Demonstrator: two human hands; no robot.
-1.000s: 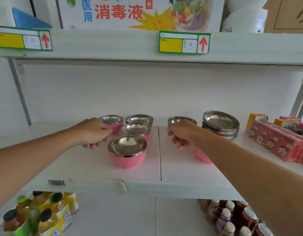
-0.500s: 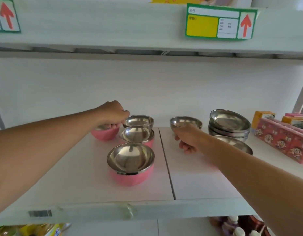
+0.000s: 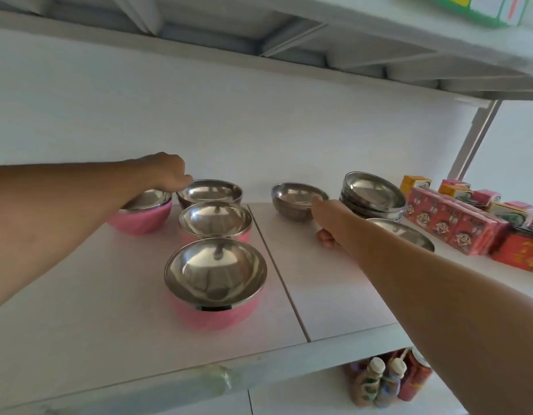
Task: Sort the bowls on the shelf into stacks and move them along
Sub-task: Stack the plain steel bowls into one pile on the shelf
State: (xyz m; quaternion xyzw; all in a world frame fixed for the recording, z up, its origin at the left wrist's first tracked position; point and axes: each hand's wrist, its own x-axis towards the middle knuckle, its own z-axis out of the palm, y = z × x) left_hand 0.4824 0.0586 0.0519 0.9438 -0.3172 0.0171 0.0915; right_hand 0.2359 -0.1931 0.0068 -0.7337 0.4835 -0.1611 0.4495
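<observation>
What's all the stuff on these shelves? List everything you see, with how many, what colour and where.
Pink bowls: three, steel-lined, left shelf panel.
Plain steel bowls: two, silver, along the back.
Shallow dishes: a silver stack, count unclear, right of the bowls; another partly hidden behind the right arm.
Red packets: several, far right.
Bottles: a few, lower shelf.
Left hand: at the rear pink bowl's rim.
Right hand: at a plain steel bowl's rim.

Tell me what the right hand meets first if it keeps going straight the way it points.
Most likely the plain steel bowl at the back: the right hand is already at its near rim, possibly touching. Behind the bowl is only the white wall.
</observation>
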